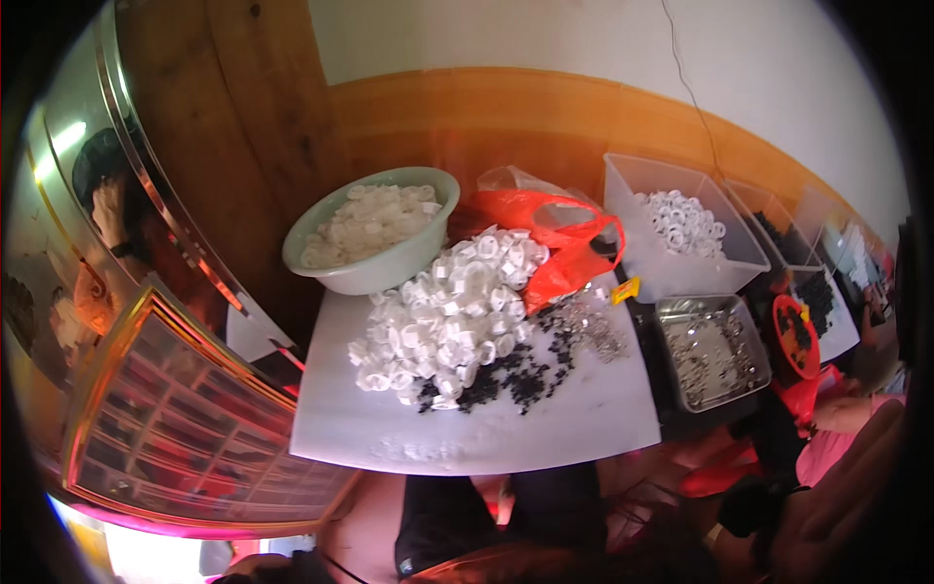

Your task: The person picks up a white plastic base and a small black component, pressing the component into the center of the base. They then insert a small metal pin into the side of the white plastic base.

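Observation:
Neither of my hands shows over the table; my legs in black trousers [550,506] are below its near edge. A big heap of white plastic ring-shaped parts [438,321] lies on the white tabletop [584,428]. Against its near right side are scattered small black parts [525,375], and beside those a spread of small silvery pieces [601,331]. A pale green basin [372,277] full of similar white parts stands behind on the left. Behind the heap sits a red plastic bag [555,229]. At the lower right is a dark, blurred arm [851,477]; whose it is, I cannot make out.
To the right stand a clear plastic bin [681,277] with white rings, a metal tray [715,394] of small pieces and a red dish [796,341] with black parts. Someone in pink [827,453] sits beyond. A reflective cabinet at left mirrors a raised hand [109,209].

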### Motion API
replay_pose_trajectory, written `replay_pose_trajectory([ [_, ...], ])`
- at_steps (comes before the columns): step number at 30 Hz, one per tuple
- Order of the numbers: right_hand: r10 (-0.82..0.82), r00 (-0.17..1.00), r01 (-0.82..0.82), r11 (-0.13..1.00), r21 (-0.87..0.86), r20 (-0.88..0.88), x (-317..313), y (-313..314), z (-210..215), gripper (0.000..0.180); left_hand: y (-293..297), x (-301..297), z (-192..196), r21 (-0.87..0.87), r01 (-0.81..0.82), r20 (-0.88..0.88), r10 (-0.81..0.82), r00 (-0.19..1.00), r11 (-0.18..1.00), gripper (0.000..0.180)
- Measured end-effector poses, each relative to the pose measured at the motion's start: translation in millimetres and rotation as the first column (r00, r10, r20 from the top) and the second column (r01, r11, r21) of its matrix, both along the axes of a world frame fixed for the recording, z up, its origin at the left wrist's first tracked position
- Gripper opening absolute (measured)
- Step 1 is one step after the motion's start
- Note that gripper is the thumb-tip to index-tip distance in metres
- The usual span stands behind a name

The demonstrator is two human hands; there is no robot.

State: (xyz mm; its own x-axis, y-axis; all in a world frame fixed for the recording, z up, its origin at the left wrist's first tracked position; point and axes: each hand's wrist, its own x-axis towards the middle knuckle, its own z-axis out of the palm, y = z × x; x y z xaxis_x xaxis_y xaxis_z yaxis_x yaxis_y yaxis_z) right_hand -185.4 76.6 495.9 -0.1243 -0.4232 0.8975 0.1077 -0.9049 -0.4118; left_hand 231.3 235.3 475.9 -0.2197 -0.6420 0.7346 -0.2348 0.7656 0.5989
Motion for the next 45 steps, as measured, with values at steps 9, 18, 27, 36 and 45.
replay_pose_trajectory([
  [9, 0.023, 0.986, -0.04, 0.994, -0.1, -0.166, -23.6, -10.5, 37.0, 0.008, 0.5, -37.5, -50.5, -0.131, -0.112, -0.156, 0.091, 0.983, 0.985, 0.019],
  [18, -0.146, 0.981, 0.137, 0.988, -0.074, -0.128, -35.8, 4.4, 14.4, 0.007, -44.9, -19.8, -52.8, -0.143, -0.007, -0.107, -0.009, 0.994, 0.99, 0.019],
  [27, -0.114, 0.968, 0.132, 0.989, 0.067, -0.225, -46.8, 28.4, 16.0, 0.007, -3.6, -47.5, -66.1, -0.019, -0.091, -0.168, 0.086, 0.982, 0.996, 0.019],
  [36, -0.301, 0.841, 0.295, 0.952, -0.086, -0.45, -5.5, 52.7, 36.1, 0.005, 14.4, -54.9, -39.5, -0.036, -0.133, -0.147, 0.126, 0.981, 0.99, 0.019],
  [45, -0.113, -0.144, 0.235, 0.961, -0.144, -0.983, 63.1, -138.9, -85.3, 0.004, -54.5, -94.6, -124.6, 0.674, -0.012, -0.041, 0.053, 0.998, 0.738, 0.02],
])
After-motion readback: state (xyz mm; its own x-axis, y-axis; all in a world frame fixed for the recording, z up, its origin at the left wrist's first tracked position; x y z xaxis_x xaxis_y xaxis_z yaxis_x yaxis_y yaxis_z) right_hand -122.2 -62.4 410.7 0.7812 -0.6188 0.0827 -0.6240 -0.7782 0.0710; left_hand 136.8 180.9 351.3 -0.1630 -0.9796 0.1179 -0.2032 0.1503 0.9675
